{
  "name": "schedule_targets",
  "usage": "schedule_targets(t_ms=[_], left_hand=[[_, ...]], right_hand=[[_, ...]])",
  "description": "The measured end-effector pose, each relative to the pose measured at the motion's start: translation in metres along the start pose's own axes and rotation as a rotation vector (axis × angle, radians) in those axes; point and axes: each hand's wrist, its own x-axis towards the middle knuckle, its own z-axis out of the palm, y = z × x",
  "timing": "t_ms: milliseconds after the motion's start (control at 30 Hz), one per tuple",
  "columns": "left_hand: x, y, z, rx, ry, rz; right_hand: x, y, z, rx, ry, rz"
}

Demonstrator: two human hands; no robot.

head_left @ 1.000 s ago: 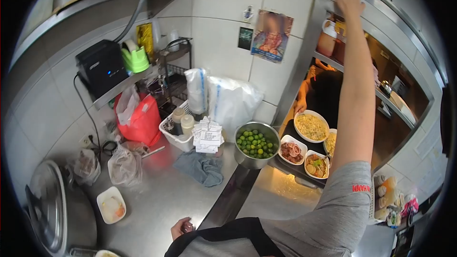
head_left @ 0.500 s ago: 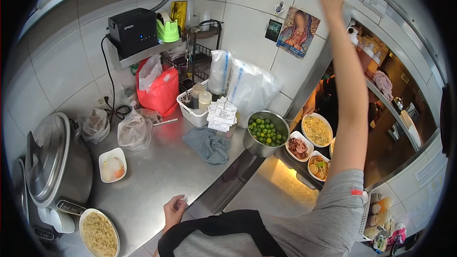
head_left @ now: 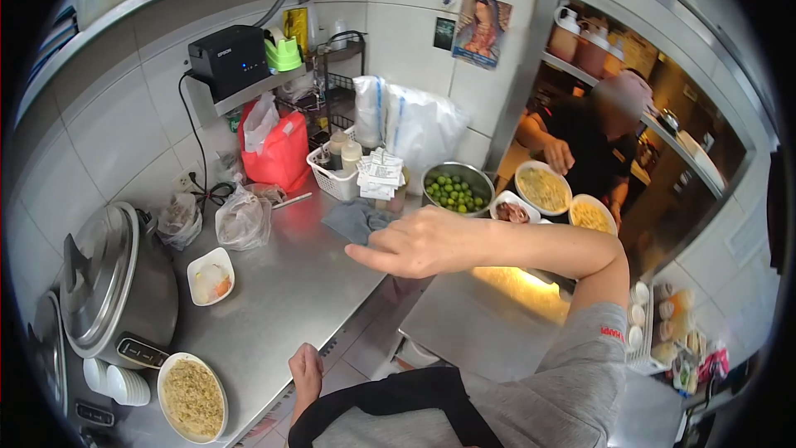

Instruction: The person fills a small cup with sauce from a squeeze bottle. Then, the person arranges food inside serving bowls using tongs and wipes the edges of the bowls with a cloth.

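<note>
- A rice cooker (head_left: 116, 282) stands at the far left of the steel counter (head_left: 290, 282), its lid shut, with stacked small white cups (head_left: 116, 382) beside its base.
- A round plate of fried rice (head_left: 192, 398) sits at the counter's near edge, just right of the cooker.
- A small rectangular white dish (head_left: 210, 275) lies farther back, its long axis running from near-left to far-right.
- The left hand (head_left: 306, 372) rests low at the counter's front edge, close to the plate of rice; fingers curled loosely together, holding nothing that can be seen.
- Two tied clear plastic bags (head_left: 242, 217) and a red bag (head_left: 274, 149) stand toward the wall, under a shelf carrying a black receipt printer (head_left: 228, 58).
- A grey cloth (head_left: 356, 217) lies crumpled in front of a white basket (head_left: 336, 178) with bottles and a stack of paper slips (head_left: 380, 174).
- The right hand (head_left: 419, 242) hangs in the air above the counter's right end, near the cloth, empty. Its forearm runs nearly level from the right; the index finger (head_left: 369, 255) stretches out pointing left and the other fingers are folded in.
- A steel bowl of green limes (head_left: 454, 189) stands behind the hand.
- On the pass-through ledge sit several dishes of food (head_left: 543, 191); another person's hand (head_left: 560, 156) touches the largest one.
</note>
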Motion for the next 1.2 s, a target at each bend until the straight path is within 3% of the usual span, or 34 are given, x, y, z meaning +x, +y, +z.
schedule_targets(t_ms=[67, 133, 167, 200, 267, 300, 333, 400, 433, 467, 533, 567, 633, 733, 800, 867, 933, 967, 1000, 1067, 1100, 1167, 1200], left_hand=[[-0.003, 0.002, -0.005, -0.051, -0.100, 0.065], [-0.005, 0.020, -0.003, -0.122, -0.219, 0.159], [-0.007, 0.033, 0.004, -0.140, -0.261, 0.187], [-0.012, 0.054, 0.012, -0.087, -0.293, 0.297], [-0.020, 0.090, 0.026, -0.010, -0.375, 0.515], [-0.025, 0.098, 0.033, 0.013, -0.441, 0.616], [-0.034, 0.098, 0.042, 0.016, -0.515, 0.595], [-0.051, 0.096, 0.067, 0.075, -0.486, 0.855], [-0.064, 0.085, 0.078, 0.016, -0.561, 0.827], [-0.072, 0.076, 0.088, 0.075, -0.625, 0.888], [-0.084, 0.052, 0.097, 0.255, -0.780, 0.972], [-0.090, 0.046, 0.097, 0.267, -0.871, 0.953], [-0.100, 0.025, 0.104, 0.272, -0.905, 0.963], [-0.102, 0.004, 0.111, 0.322, -0.909, 0.965], [-0.102, 0.000, 0.120, 0.463, -0.833, 0.864], [-0.100, -0.015, 0.125, 0.461, -0.748, 0.864], [-0.104, -0.026, 0.133, 0.437, -0.703, 0.695], [-0.109, -0.020, 0.138, 0.446, -0.646, 0.684], [-0.114, -0.019, 0.144, 0.434, -0.588, 0.671], [-0.124, -0.019, 0.153, 0.443, -0.507, 0.643], [-0.129, -0.017, 0.159, 0.438, -0.453, 0.626], [-0.142, -0.012, 0.172, 0.420, -0.388, 0.610], [-0.149, -0.011, 0.178, 0.409, -0.355, 0.600]], right_hand=[[-0.009, -0.029, -0.013, 0.025, -0.062, 0.111], [-0.014, -0.062, -0.020, 0.170, 0.050, 0.348], [-0.018, -0.082, -0.017, 0.343, -0.042, 0.504], [-0.018, -0.103, -0.007, 0.342, -0.041, 0.528], [-0.016, -0.149, 0.022, 0.599, 0.192, 0.765], [-0.014, -0.174, 0.041, 0.773, 0.232, 0.874], [-0.012, -0.202, 0.068, 1.229, 0.375, 1.071], [0.000, -0.251, 0.126, 1.960, 0.818, 1.321], [0.008, -0.273, 0.151, 2.215, 1.038, 1.351], [-0.002, -0.296, 0.167, 2.371, 0.963, 0.874], [-0.004, -0.340, 0.194, 2.316, 1.386, 0.856], [-0.009, -0.350, 0.187, 2.279, 1.436, 0.862], [-0.027, -0.371, 0.159, 2.210, 1.252, 1.497], [-0.036, -0.390, 0.099, 2.163, 1.299, 1.396], [-0.057, -0.404, 0.070, 2.180, 1.184, 1.464], [-0.073, -0.414, 0.035, 1.853, 1.047, 1.544], [-0.095, -0.420, 0.001, 1.686, 1.001, 1.627], [-0.111, -0.427, 0.001, 1.598, 1.100, 1.709], [-0.131, -0.433, -0.004, 1.620, 1.030, 1.688], [-0.172, -0.444, -0.016, 1.286, 0.973, 2.008], [-0.195, -0.449, -0.019, 1.297, 0.936, 1.991], [-0.243, -0.458, -0.024, 0.893, 0.805, 1.992], [-0.264, -0.463, -0.029, 0.900, 0.788, 1.980]])
